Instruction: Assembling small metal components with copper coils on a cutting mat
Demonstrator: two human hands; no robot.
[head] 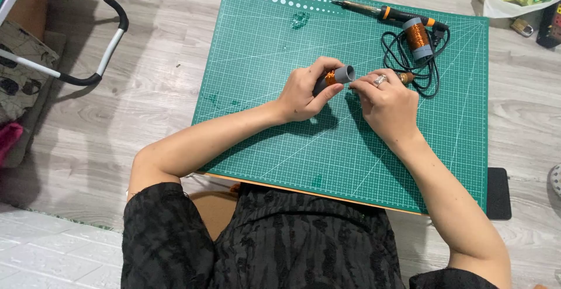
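2 hands meet over the green mat. Left hand has its grip wrapped around a gray tube wound with copper wire. Right hand pinches narrowly just beside the tube's open end; what it holds is hidden. Beyond the grip lie a second coil, a black cord and a soldering iron.

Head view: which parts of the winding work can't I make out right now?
- Grey tube: most of it, and most of its copper winding, is hidden inside the left hand.
- Right hand: its fingertips face away, so whatever they pinch is too small to tell.
- Small copper spool: half hidden behind the right hand.
- White bag: cut off by the top edge.
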